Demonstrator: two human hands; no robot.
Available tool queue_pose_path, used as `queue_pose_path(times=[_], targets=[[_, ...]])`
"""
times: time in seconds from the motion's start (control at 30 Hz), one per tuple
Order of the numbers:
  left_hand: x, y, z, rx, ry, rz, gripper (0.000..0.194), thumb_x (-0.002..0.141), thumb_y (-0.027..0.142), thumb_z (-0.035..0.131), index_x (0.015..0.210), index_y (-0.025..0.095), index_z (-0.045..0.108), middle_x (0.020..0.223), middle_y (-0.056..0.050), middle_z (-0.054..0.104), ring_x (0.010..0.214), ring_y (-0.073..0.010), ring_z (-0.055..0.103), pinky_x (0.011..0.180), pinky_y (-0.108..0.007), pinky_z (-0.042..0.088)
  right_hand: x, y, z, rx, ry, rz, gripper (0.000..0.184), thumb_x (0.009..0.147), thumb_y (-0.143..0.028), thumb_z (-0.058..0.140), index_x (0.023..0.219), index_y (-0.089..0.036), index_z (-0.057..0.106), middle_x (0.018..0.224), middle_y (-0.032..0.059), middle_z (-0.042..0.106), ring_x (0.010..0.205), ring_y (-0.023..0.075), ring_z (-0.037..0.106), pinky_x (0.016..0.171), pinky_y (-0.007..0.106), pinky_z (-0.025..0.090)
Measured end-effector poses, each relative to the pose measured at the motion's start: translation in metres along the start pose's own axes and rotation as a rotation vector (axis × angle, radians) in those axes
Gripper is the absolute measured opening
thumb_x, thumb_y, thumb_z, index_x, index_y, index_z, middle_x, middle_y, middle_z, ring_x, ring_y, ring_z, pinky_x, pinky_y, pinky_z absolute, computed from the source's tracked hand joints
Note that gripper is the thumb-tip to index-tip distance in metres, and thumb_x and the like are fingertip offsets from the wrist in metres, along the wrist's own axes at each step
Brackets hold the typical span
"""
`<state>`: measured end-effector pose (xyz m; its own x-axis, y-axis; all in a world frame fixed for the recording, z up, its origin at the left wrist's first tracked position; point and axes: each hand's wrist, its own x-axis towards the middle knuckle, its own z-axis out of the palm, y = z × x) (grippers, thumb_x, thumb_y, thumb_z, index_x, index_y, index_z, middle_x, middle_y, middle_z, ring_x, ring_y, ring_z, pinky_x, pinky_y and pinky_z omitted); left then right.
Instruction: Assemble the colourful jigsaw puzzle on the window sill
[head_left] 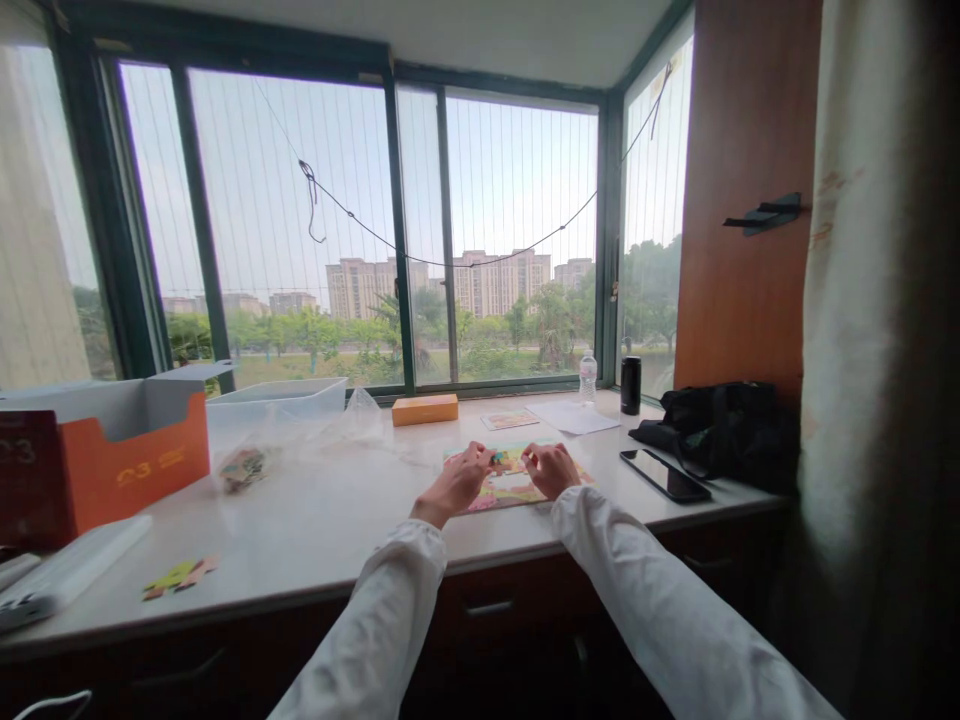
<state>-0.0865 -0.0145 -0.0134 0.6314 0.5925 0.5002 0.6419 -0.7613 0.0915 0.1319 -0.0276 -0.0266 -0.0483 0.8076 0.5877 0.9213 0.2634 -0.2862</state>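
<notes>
A colourful jigsaw puzzle [517,492] lies flat on the white countertop, with a pale patch showing in its middle. My left hand [463,477] is over its left part, fingers pinched together at a small blue-green puzzle piece [496,459]. Over the puzzle's right part is my right hand [553,470], its fingers curled and closed with the tips down by the picture. Whatever may be between those right fingertips is too small to make out. A few loose puzzle pieces [180,576] lie at the counter's front left.
At left stand an orange box [142,455] and a clear plastic bin [281,398], with a plastic bag of pieces [244,468] nearby. Behind the puzzle are an orange carton [424,409], a picture card [510,420] and paper [576,417]. A phone [665,476], bottle [587,378], black can [631,386] and black bag [716,430] sit right.
</notes>
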Motion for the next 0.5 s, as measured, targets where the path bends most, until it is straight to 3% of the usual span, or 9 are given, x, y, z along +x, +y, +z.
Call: queue_pose_path(times=[0.1, 0.2, 0.5], targets=[[0.009, 0.005, 0.016, 0.061, -0.148, -0.049, 0.052, 0.073, 0.007, 0.065, 0.122, 0.022, 0.056, 0.125, -0.011, 0.053, 0.105, -0.0234, 0.058, 0.092, -0.034, 0.050, -0.002, 0.013, 0.005, 0.046, -0.009, 0.060, 0.023, 0.092, -0.030, 0.050, 0.093, -0.021, 0.071, 0.083, 0.0021, 0.075, 0.080, 0.0160, 0.066, 0.078, 0.027, 0.038], [0.009, 0.005, 0.020, 0.044, -0.189, -0.045, 0.057, 0.068, 0.003, 0.067, 0.121, 0.022, 0.058, 0.125, -0.010, 0.053, 0.107, -0.0237, 0.058, 0.094, -0.034, 0.049, -0.003, 0.009, 0.012, 0.102, -0.048, -0.008, 0.021, 0.090, -0.030, 0.052, 0.090, -0.022, 0.071, 0.083, 0.0012, 0.075, 0.079, 0.0160, 0.066, 0.077, 0.026, 0.039], [0.004, -0.006, 0.027, -0.095, -0.156, -0.045, 0.034, 0.084, 0.016, 0.057, 0.114, 0.025, 0.071, 0.118, -0.007, 0.060, 0.107, -0.0212, 0.057, 0.099, -0.033, 0.045, -0.006, 0.011, 0.016, 0.158, -0.117, -0.111, 0.016, 0.084, -0.027, 0.058, 0.090, -0.023, 0.073, 0.087, 0.0012, 0.073, 0.081, 0.0163, 0.064, 0.077, 0.027, 0.041]])
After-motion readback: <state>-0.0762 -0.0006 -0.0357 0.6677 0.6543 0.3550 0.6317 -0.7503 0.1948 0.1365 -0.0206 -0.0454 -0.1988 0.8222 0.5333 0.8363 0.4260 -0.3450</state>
